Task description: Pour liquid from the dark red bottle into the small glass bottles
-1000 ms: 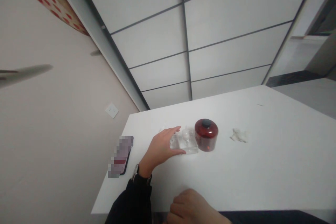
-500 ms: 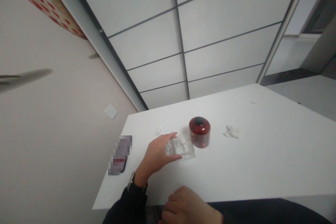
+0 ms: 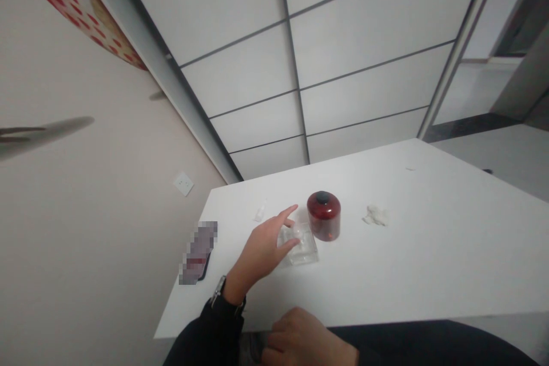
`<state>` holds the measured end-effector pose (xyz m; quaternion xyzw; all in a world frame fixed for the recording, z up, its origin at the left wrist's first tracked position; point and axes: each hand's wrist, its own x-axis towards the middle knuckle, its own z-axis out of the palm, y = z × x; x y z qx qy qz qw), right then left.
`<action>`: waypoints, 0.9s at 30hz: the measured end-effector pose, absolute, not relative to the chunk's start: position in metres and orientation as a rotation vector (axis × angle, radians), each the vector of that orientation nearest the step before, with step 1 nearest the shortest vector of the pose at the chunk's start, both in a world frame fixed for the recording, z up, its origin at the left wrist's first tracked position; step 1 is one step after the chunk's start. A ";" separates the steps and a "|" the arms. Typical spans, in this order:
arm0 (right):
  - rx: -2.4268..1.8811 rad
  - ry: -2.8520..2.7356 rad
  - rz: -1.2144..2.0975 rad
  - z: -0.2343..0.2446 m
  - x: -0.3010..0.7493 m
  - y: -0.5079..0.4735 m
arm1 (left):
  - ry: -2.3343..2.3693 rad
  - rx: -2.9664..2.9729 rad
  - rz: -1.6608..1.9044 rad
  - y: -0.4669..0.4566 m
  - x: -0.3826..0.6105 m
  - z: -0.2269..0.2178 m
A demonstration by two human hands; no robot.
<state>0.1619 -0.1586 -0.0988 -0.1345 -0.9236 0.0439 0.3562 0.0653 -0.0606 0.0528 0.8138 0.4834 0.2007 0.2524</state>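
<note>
At the near edge of the table [image 3: 429,263], right hand [image 3: 300,340] rests with fingers loosely curled, apparently empty. Left hand [image 3: 261,254] straddles a clear square glass dish [image 3: 305,251], fingers spread, not clenched; grip uncertain. Red lidded jar [image 3: 323,216] stands just beyond; crumpled tissue [image 3: 375,216] lies farther right, open tabletop past it.

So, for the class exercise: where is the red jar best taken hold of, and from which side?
Grip the red jar around its round side wall, coming from the right of the view. It stands upright, with sides that suit a wrapped hand, while the black knob on top looks small. The clear square piece and left hand crowd its near-left side, so the right seems to have more room.
</note>
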 end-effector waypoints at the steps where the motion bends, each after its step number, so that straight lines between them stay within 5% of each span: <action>1: -0.347 -2.372 0.110 -0.099 0.162 -0.159 | 1.339 2.208 0.570 -0.061 0.068 0.054; 8: -0.361 -2.385 0.111 -0.097 0.161 -0.159 | 1.422 2.188 0.938 -0.065 0.064 0.064; 27: -0.410 -2.400 0.082 -0.087 0.166 -0.160 | 1.448 2.211 0.974 -0.070 0.073 0.083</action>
